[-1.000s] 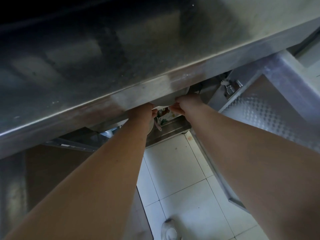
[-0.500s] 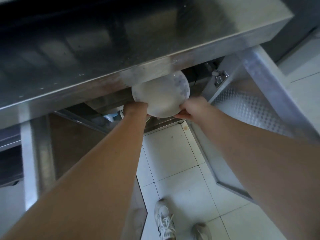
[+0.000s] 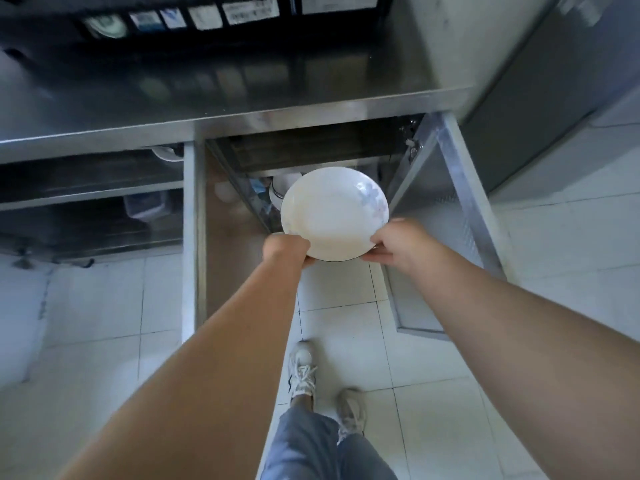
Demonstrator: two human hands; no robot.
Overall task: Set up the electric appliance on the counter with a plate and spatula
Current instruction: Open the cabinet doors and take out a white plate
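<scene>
Steel bench (image 3: 242,109) fills the top of the frame, with an open cupboard under it in the middle. You hold a white plate (image 3: 332,213) in front of that cupboard, above the white floor tiles (image 3: 346,296). Your left hand (image 3: 285,249) has its grip closed on the plate's lower left rim, and your right hand (image 3: 398,244) pinches the lower right rim. The open cupboard door (image 3: 460,209) stands just right of the plate. More white dishes (image 3: 282,188) sit on the shelf behind it. Your shoes (image 3: 303,372) show at the bottom.
</scene>
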